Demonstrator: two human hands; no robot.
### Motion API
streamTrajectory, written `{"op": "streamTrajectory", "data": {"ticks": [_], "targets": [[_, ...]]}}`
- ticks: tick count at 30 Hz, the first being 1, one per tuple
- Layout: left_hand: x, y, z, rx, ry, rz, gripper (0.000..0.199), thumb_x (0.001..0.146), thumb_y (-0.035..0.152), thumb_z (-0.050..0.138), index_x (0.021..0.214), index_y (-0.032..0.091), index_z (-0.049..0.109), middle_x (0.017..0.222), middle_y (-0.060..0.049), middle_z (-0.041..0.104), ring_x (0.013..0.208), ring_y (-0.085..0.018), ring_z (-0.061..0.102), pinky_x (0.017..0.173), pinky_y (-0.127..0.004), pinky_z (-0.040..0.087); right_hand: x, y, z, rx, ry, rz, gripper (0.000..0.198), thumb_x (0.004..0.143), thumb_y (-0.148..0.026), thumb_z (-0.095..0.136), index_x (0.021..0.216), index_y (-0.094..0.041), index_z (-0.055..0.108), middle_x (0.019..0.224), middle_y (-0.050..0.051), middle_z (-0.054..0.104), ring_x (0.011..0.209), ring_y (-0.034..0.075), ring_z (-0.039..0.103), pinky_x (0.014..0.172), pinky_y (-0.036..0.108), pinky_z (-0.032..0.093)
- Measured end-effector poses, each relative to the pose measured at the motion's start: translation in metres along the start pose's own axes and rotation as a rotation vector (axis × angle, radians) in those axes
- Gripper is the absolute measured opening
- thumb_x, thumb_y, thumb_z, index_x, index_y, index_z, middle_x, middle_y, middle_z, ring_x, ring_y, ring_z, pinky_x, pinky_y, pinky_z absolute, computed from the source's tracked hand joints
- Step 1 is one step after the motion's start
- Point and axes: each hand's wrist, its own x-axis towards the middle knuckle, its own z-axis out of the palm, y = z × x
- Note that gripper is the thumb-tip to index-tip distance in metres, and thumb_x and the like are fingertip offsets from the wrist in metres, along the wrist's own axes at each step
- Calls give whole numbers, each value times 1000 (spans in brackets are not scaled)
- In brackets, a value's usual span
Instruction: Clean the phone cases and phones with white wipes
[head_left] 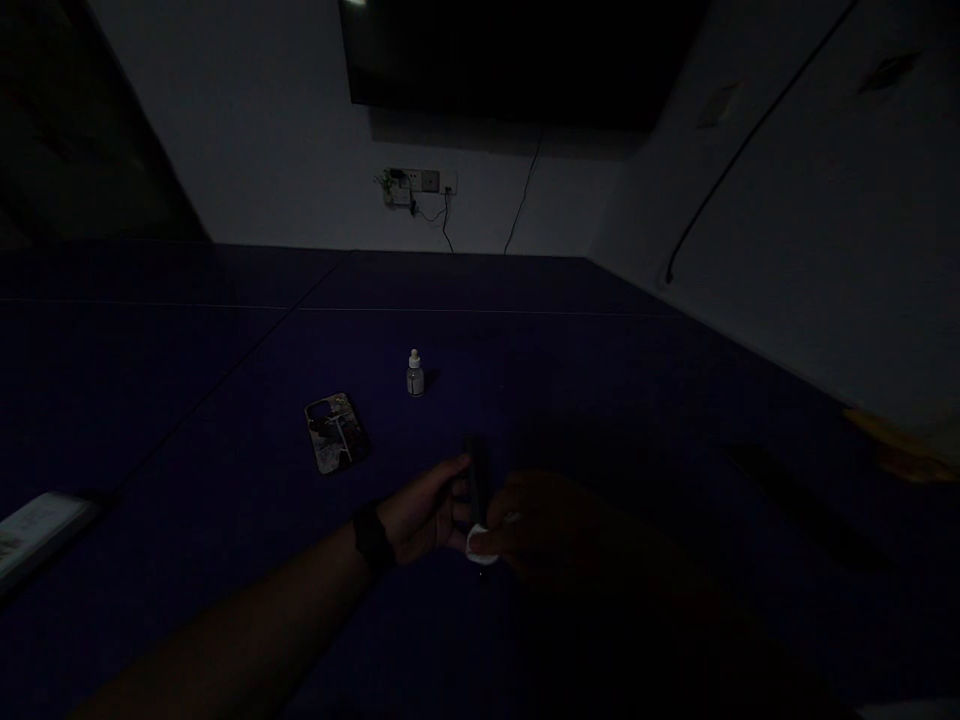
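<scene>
My left hand point(433, 512), with a dark watch on its wrist, is closed round a slim dark phone point(475, 478) seen nearly edge-on. Deep shadow covers my right hand point(534, 512), whose fingers pinch a small white wipe point(480, 546) against the phone's near end. Much of the phone is hidden by the fingers and the dark. Beyond the hands, a small dropper bottle point(415, 378) with a white top stands upright. To its left lies a patterned phone case point(334, 433) with a camera cut-out.
The dark blue table point(225, 420) reaches the far wall. At the left edge lies a pale box-like object point(41, 530). A dark flat strip point(806, 505) and something yellow point(896, 445) are at the right. Sockets with cables point(420, 182) sit below a wall screen point(517, 60).
</scene>
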Motion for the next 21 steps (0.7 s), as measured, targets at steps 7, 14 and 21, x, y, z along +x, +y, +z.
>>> {"op": "streamTrajectory", "data": {"ticks": [7, 14, 21], "targets": [[-1, -1, 2, 8, 17, 8, 51, 90, 64, 59, 93, 14, 65, 80, -6, 67, 73, -18, 65, 72, -32, 53, 1, 2, 2, -26, -28, 40, 26, 95, -18, 54, 115, -24, 70, 101, 6, 72, 95, 17, 63, 85, 32, 49], [-1, -2, 1, 4, 34, -10, 50, 92, 62, 58, 106, 14, 66, 97, -9, 69, 83, -20, 66, 80, -37, 53, 2, 17, 7, -95, 29, 152, 32, 98, -18, 50, 124, -23, 66, 105, 9, 70, 94, 18, 62, 79, 31, 50], [-1, -1, 4, 14, 70, 23, 50, 86, 64, 63, 95, 15, 64, 74, -2, 62, 69, -17, 62, 69, -32, 52, 2, -8, -6, 65, -221, 19, 28, 90, -17, 62, 115, -24, 71, 98, 4, 73, 89, 16, 63, 80, 30, 47]]}}
